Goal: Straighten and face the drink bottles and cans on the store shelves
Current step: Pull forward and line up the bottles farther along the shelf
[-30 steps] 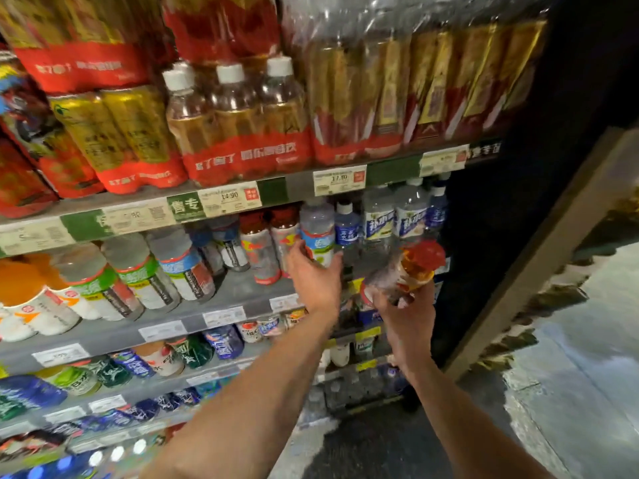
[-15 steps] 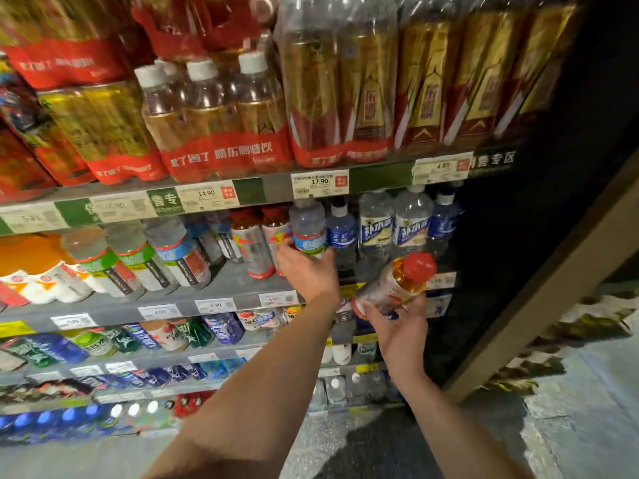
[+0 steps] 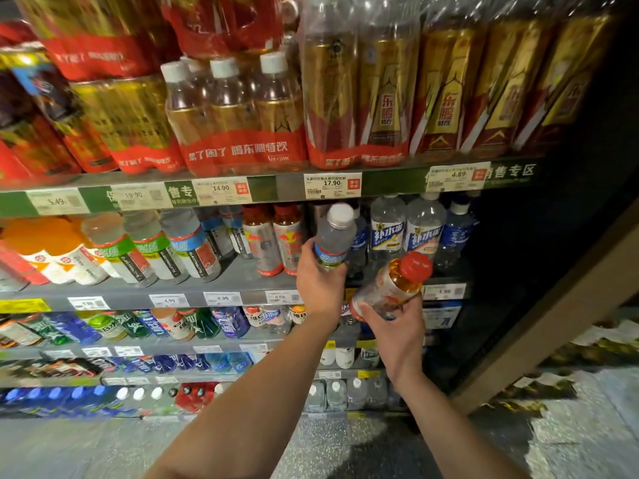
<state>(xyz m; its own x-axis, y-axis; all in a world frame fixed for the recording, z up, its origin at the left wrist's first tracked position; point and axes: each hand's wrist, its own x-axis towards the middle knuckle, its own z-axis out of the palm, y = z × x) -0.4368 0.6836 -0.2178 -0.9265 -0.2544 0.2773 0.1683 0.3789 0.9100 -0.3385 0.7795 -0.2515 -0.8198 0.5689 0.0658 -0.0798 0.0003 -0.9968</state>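
Note:
My left hand grips a clear bottle with a white cap and a blue label, tilted out at the front of the second shelf. My right hand holds an amber bottle with a red cap, tilted to the upper right, in front of the shelf edge and clear of the row. Behind them stand two red-capped bottles to the left and clear bottles with blue-and-white labels to the right.
Shrink-wrapped multipacks of gold drinks fill the top shelf. Orange and green-labelled bottles line the second shelf at left. Lower shelves hold lying bottles and water jugs. A dark shelf end panel bounds the right; speckled floor lies below.
My left hand has closed round the white-capped clear bottle and drawn it forward out of the row. My right hand keeps the red-capped amber bottle in about the same spot.

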